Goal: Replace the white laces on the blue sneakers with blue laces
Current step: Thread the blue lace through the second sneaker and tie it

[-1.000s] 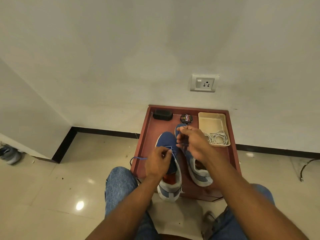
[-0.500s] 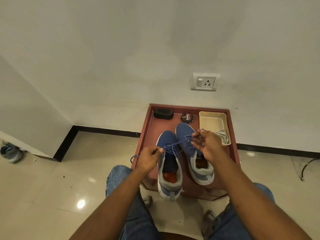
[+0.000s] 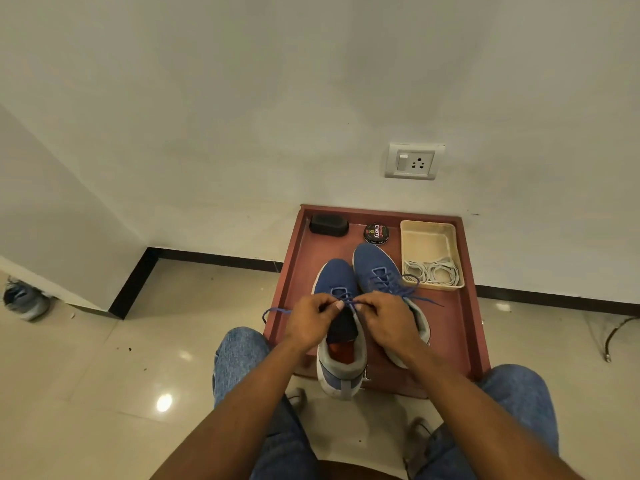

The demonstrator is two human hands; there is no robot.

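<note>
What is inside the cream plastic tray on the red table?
Inside the cream rectangular plastic tray, coiled white laces lie at its near end; the far end shows bare bottom. Whatever sits under the coils is covered and cannot be seen.

— Can we read anything at all here?

— Only one word for certain. On the lid of the small round black tin (image 3: 376, 233), which stands at the far end of the reddish-brown wooden tabletop (image 3: 464, 341), we make out "Cherry" in white letters, running sideways from where we look.

— And the rest of that lid?

— We see a smaller red line of script beside the word and a little coloured emblem, but both are too small and blurred for us to read.

— Anything on other things?

— No other writing that we can read.
</note>
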